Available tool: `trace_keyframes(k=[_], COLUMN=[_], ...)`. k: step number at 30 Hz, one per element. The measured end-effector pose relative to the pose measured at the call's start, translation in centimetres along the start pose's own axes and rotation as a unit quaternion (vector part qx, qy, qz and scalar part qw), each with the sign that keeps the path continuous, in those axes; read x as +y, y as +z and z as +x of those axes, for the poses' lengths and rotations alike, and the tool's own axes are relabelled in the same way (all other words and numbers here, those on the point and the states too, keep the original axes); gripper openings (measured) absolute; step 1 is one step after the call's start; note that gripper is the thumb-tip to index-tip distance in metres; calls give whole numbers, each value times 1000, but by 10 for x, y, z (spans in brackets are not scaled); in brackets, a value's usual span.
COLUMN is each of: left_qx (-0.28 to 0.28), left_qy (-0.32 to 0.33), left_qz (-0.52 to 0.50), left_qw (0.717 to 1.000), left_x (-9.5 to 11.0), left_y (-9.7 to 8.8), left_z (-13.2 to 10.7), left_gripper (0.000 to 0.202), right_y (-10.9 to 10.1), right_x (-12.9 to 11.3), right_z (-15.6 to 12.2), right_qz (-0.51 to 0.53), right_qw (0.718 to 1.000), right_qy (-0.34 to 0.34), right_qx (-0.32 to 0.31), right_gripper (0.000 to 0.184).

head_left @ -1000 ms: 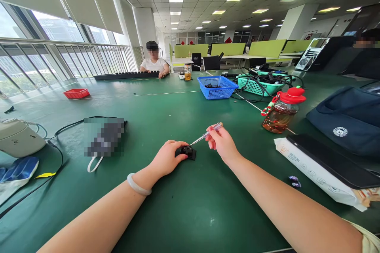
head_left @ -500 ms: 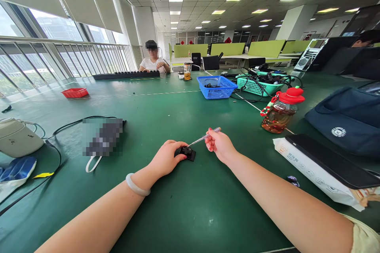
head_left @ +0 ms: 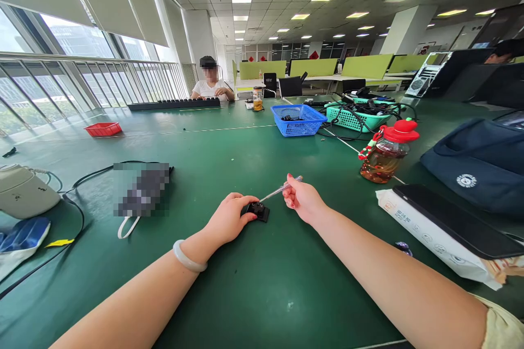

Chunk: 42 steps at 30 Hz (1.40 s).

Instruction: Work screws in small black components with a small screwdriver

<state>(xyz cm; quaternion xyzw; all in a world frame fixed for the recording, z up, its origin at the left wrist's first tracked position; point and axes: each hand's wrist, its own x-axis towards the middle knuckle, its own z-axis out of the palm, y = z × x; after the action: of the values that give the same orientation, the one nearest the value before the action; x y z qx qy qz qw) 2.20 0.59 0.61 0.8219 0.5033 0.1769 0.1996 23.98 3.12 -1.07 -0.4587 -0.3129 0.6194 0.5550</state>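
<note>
We see the left hand, fingers gripping a small black part on the desk; the right hand clasps a screwdriver, apparently working the part; steady tip alignment seems needed next.

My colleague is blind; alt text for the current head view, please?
The left hand holds a small black part on a green table while the right hand points a slim screwdriver at it. A blue basket lies beyond.

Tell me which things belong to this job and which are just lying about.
In use:
small black flat-based part, in left fingers
slim, clear-handled screwdriver, in right fingers

Lying about:
blue plastic basket
red-lidded clear bottle
navy fabric bag
</note>
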Motion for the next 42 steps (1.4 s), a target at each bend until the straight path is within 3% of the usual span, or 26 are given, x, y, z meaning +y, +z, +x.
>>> trace_keyframes(k=[4, 9, 15, 37, 42], left_qx=[3, 1, 3, 9, 4], left_qy=[4, 7, 7, 11, 4], left_qz=[-6, -15, -14, -14, -11], left_qw=[1000, 1000, 1000, 1000, 1000], left_x=[-2, -2, -3, -3, -1], left_y=[1, 1, 1, 2, 2], left_z=[0, 0, 1, 1, 1], left_gripper=[33, 34, 34, 33, 34], right_y=[0, 5, 9, 14, 12], right_x=[-2, -8, -5, -3, -4], right_z=[-1, -14, -23, -33, -24], right_qz=[9, -77, -175, -240, -177], right_qw=[999, 982, 953, 926, 957], right_qy=[-42, -168, -244, -291, -228], right_qx=[32, 48, 34, 22, 30], right_gripper=[42, 37, 38, 42, 43])
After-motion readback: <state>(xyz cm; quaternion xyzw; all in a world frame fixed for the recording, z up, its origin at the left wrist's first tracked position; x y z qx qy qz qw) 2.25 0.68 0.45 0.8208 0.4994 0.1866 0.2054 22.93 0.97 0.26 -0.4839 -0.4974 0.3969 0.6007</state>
